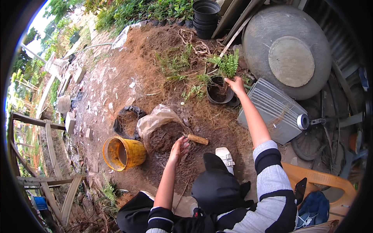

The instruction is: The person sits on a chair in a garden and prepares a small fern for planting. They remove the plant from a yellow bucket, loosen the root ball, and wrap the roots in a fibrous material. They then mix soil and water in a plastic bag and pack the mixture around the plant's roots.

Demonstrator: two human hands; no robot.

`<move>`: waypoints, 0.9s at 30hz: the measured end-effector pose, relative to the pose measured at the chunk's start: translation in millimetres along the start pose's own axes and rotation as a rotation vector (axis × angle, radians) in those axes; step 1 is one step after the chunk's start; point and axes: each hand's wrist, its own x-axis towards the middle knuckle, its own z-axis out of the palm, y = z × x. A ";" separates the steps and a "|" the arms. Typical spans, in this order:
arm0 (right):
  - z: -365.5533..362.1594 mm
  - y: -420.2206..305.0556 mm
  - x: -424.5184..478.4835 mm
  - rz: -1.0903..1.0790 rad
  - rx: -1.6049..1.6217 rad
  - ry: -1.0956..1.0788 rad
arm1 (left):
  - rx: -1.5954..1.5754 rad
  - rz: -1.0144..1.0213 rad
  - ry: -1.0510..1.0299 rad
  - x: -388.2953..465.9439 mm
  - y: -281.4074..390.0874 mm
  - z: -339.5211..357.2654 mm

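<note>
In the head view my right hand [236, 84] pinches the base of a small fern [225, 64] over a black plastic pot [218, 94], with stringy roots hanging into the pot. My left hand [179, 148] holds nothing; its fingers are spread beside the wooden handle of a hand tool [198, 139], whose head is hidden in dark soil [166, 137] in a rolled-down plastic sack [158, 116]. Left of that sack stand a black bag with brown fibre [128, 121] and a tilted yellow bucket [125, 153]. More fern plants [177, 62] lie beyond the sack.
Stacked black pots [205, 19] stand at the top near potted seedlings. A large round grey vessel [287, 49], a grey ribbed metal box [272, 112] and a bicycle wheel [309, 142] are on the right. An orange plastic chair [320, 176] is at lower right, a wooden frame [52, 148] at left.
</note>
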 end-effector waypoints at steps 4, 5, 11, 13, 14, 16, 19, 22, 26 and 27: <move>-21.2 -22.7 -2.0 -0.043 -0.160 0.047 | 0.006 0.014 -0.021 -0.8 1.8 6.4; -24.9 -29.7 -4.0 -0.040 -0.227 0.069 | 0.008 0.017 -0.025 -1.8 2.4 7.5; -57.4 -60.4 -7.4 -0.093 -0.421 0.252 | 0.001 0.041 -0.023 -6.0 2.3 10.3; -71.9 -55.4 -1.8 -0.110 -0.349 0.284 | 0.002 0.050 -0.033 -5.1 3.6 11.5; -77.3 -47.5 5.3 -0.183 -0.316 0.305 | 0.005 0.052 -0.040 -3.7 5.0 12.9; -82.9 -43.1 11.4 -0.142 -0.089 0.199 | -0.011 0.045 -0.040 -3.8 12.1 19.7; -86.8 -48.0 14.9 -0.060 0.125 -0.033 | 0.135 0.145 -0.069 7.1 28.8 35.3; -70.1 -127.5 -31.4 -0.009 0.257 -0.300 | 0.202 0.335 -0.058 5.5 65.0 63.9; -61.3 -173.0 -63.5 -0.043 0.184 -0.521 | 0.404 0.665 -0.099 9.7 114.4 115.0; -59.0 -175.7 -69.2 -0.050 0.194 -0.565 | 0.427 0.694 -0.105 5.7 126.2 131.4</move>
